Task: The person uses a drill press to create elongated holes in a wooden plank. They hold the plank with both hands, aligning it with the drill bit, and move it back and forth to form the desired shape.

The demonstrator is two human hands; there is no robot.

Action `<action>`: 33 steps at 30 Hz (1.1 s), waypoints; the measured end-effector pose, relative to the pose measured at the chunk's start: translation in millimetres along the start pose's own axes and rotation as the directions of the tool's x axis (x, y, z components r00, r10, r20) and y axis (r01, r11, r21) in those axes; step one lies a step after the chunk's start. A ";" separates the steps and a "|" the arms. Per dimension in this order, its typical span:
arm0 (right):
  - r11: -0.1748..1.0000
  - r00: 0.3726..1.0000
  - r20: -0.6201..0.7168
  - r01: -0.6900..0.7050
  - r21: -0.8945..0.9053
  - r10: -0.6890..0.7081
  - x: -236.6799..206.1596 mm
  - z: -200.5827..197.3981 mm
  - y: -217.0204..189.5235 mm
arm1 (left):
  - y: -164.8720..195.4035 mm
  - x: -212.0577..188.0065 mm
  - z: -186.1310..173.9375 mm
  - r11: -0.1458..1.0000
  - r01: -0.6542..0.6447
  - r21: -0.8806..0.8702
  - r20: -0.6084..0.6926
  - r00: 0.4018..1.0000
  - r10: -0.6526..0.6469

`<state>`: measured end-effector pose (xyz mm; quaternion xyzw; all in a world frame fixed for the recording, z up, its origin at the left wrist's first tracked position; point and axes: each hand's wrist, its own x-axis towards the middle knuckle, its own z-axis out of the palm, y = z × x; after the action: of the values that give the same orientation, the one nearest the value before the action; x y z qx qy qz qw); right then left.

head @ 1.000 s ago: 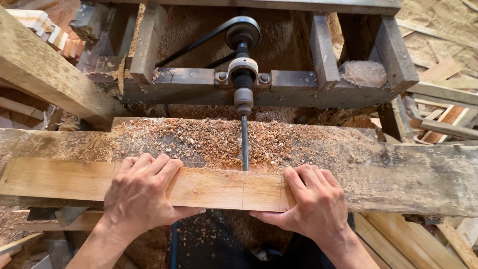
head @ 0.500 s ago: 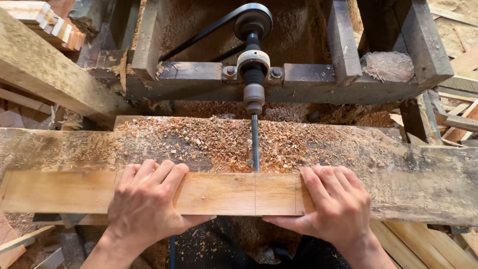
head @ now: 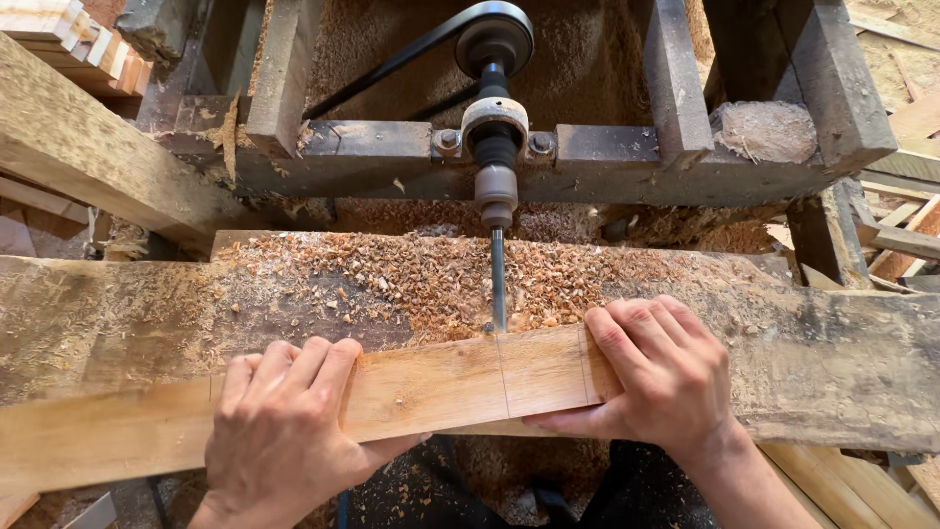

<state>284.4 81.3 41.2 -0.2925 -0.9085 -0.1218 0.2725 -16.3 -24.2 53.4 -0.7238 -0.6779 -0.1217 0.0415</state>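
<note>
A long pale wooden plank [head: 431, 387] lies across a worn grey work table [head: 813, 362], with pencil lines drawn across it. My left hand [head: 284, 431] presses down on the plank left of centre. My right hand [head: 661, 377] grips the plank's right end, thumb under its near edge. A horizontal drill bit [head: 497, 279] points toward me from a chuck and bearing [head: 495, 147], and its tip meets the plank's far edge at one pencil line.
Reddish wood shavings [head: 411, 274] cover the table behind the plank. A dark belt [head: 411, 54] runs to a pulley above the spindle, set in a heavy timber frame [head: 685, 157]. Stacked wood pieces [head: 59, 29] lie far left, loose boards [head: 901, 245] at right.
The plank's far edge has come up against the bit tip. The plank now sits tilted, its right end farther from me, and both hands have shifted with it.
</note>
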 end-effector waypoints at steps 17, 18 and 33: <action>0.983 0.983 -0.016 -0.181 -0.034 0.180 0.7 -18.4 -36.8 | -29.2 10.4 5.6 0.973 -0.230 -0.031 -0.103 0.969 0.226; 0.980 0.981 -0.002 -0.195 -0.033 0.195 -0.8 -20.4 -38.0 | -28.1 6.8 4.2 0.974 -0.224 -0.030 -0.084 0.972 0.221; 0.963 0.960 0.086 -0.270 0.010 0.268 0.3 -32.1 -41.1 | -16.0 7.9 -11.8 0.986 -0.167 0.006 0.038 0.985 0.167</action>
<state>273.3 36.4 65.2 -0.4150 -0.8722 -0.0612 0.2514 -33.2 -18.0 65.0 -0.7800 -0.6161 -0.1011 0.0422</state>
